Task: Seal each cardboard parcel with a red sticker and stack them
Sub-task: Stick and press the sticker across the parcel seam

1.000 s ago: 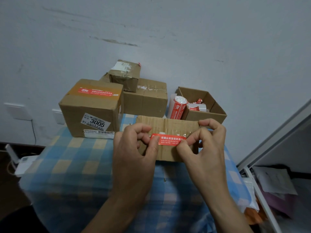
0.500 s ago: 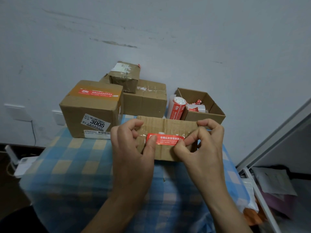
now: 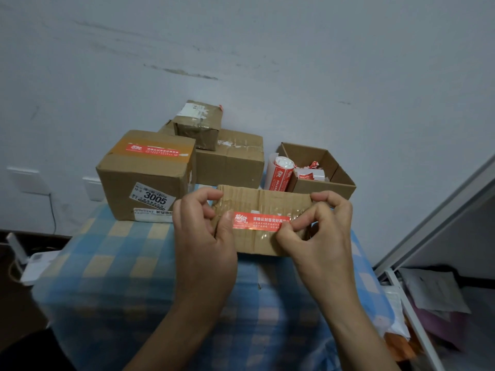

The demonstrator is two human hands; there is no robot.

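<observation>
Right of the 3005 box [image 3: 146,178], the parcel [image 3: 263,202] lies under my hands. My left hand [image 3: 203,245] grips its end, thumb pressing the sticker [image 3: 261,222] down; my right hand [image 3: 321,236] pinches the other end, seemingly not yet stuck. Next it wants smoothing flat, then stacking.

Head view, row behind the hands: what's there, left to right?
Box labelled 3005 → stack of two boxes → roll of red stickers → open box.
</observation>
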